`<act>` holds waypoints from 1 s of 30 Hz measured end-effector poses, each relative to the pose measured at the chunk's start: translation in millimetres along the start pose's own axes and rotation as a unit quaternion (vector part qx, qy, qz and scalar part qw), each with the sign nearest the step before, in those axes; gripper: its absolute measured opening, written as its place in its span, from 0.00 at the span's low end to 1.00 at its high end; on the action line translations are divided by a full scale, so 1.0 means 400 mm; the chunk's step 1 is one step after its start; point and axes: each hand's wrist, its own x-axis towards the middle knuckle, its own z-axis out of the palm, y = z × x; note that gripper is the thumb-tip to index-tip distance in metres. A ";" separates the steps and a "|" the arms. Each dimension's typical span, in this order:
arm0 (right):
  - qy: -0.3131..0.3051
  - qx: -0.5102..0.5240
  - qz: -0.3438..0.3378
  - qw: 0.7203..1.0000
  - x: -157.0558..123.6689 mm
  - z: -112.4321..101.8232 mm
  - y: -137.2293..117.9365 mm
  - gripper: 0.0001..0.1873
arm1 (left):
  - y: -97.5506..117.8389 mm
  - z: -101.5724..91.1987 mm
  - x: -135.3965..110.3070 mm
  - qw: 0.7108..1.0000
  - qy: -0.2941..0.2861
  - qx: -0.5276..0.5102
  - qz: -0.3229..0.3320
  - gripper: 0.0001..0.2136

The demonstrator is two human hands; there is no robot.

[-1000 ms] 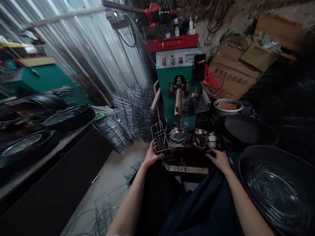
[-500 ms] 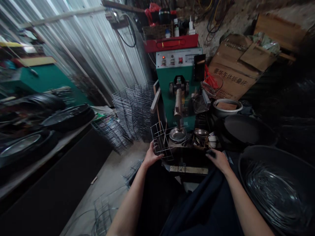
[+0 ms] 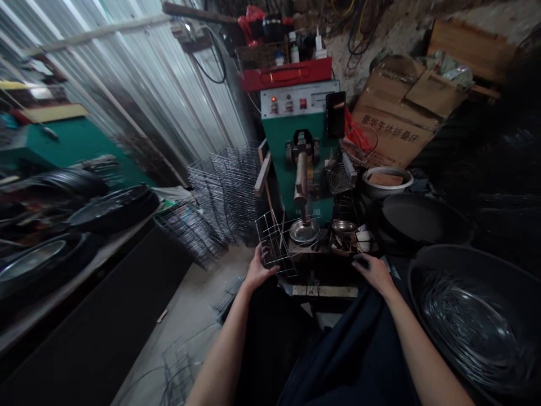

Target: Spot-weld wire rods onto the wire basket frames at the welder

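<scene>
My left hand (image 3: pixel 258 269) grips the near edge of a small wire basket frame (image 3: pixel 274 243) and holds it against the work plate of a green spot-welding machine (image 3: pixel 301 148). The frame stands just left of the machine's vertical electrode (image 3: pixel 301 179). My right hand (image 3: pixel 372 272) rests on the plate's right edge, fingers curled over a small dark object that I cannot make out. Two small metal dishes (image 3: pixel 305 230) sit on the plate between my hands.
Stacks of wire frames (image 3: pixel 228 192) stand on the floor to the left. A large dark basin with wire rings (image 3: pixel 473 321) is at lower right, and another basin (image 3: pixel 422 217) sits behind it. Dark pans (image 3: pixel 114 206) line a bench on the left. Cardboard boxes (image 3: pixel 401 118) lean at the back.
The view has shifted slightly, so everything sits a little lower-left to upper-left in frame. Both hands keep their places on the wire frame and the plate.
</scene>
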 end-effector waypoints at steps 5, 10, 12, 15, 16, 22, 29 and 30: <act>-0.008 -0.005 -0.005 1.000 0.002 0.001 0.005 0.13 | -0.009 -0.002 0.003 1.000 0.007 0.002 0.000 0.51; -0.010 -0.011 -0.008 1.000 0.001 0.000 0.003 0.12 | -0.010 0.000 0.003 1.000 0.001 -0.007 -0.001 0.51; -0.010 -0.021 -0.011 1.000 0.000 -0.001 0.001 0.12 | -0.009 0.000 0.002 1.000 0.002 -0.008 -0.001 0.51; -0.011 -0.029 -0.009 0.999 -0.001 -0.002 -0.001 0.13 | -0.005 0.001 0.002 1.000 0.001 -0.009 -0.002 0.51; -0.012 -0.029 -0.006 0.999 -0.001 -0.001 -0.001 0.14 | -0.004 0.001 0.002 1.000 -0.001 -0.009 -0.002 0.51; -0.013 -0.020 0.007 1.000 0.000 0.002 0.003 0.16 | -0.004 0.001 0.002 1.000 0.001 -0.009 -0.007 0.50; 0.002 -0.021 0.003 1.000 0.000 0.001 0.006 0.17 | -0.002 0.001 0.002 1.000 -0.004 -0.016 -0.007 0.50; 0.005 -0.021 0.002 1.000 0.000 0.001 0.005 0.17 | -0.001 0.001 0.002 1.000 -0.004 -0.018 -0.007 0.50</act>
